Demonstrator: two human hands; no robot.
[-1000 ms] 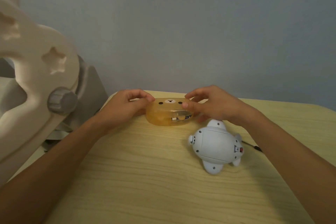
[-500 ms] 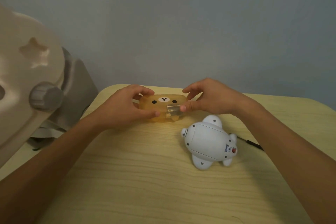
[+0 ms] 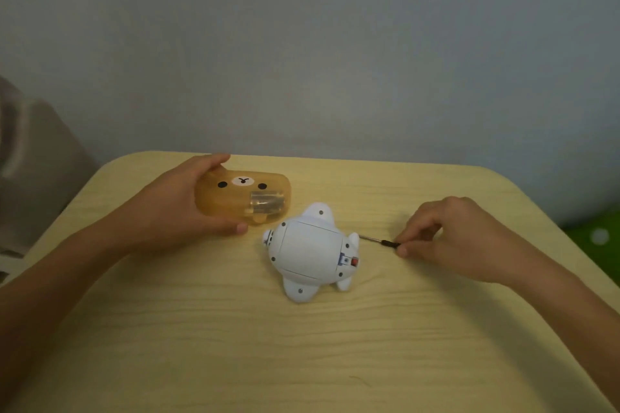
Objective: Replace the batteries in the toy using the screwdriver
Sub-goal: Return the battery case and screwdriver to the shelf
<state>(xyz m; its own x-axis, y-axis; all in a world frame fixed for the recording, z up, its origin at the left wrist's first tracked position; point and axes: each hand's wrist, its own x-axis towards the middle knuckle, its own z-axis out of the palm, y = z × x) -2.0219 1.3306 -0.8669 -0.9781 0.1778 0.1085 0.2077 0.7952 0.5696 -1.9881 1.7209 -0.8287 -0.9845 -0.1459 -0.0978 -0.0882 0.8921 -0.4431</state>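
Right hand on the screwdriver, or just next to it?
Touching. Head view: the right hand pinches the screwdriver by its dark handle, thumb and fingertips closed on it; the shaft points toward the white toy.

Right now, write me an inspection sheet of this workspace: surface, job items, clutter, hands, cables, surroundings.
Surface: pale wood-grain table with rounded corners.
Job's things: white toy lies underside up, with its screws and a red switch showing. The screwdriver is just right of it, tip towards the toy. The amber bear-face case is behind and to the left, with silvery cylinders inside, likely batteries.
Clutter: nothing seen.
Hands: left hand grips the bear-face case. Right hand pinches the screwdriver's handle.
Cables: nothing seen.
Surroundings: plain grey wall behind. A blurred grey object is at the left edge and a green patch at the right.
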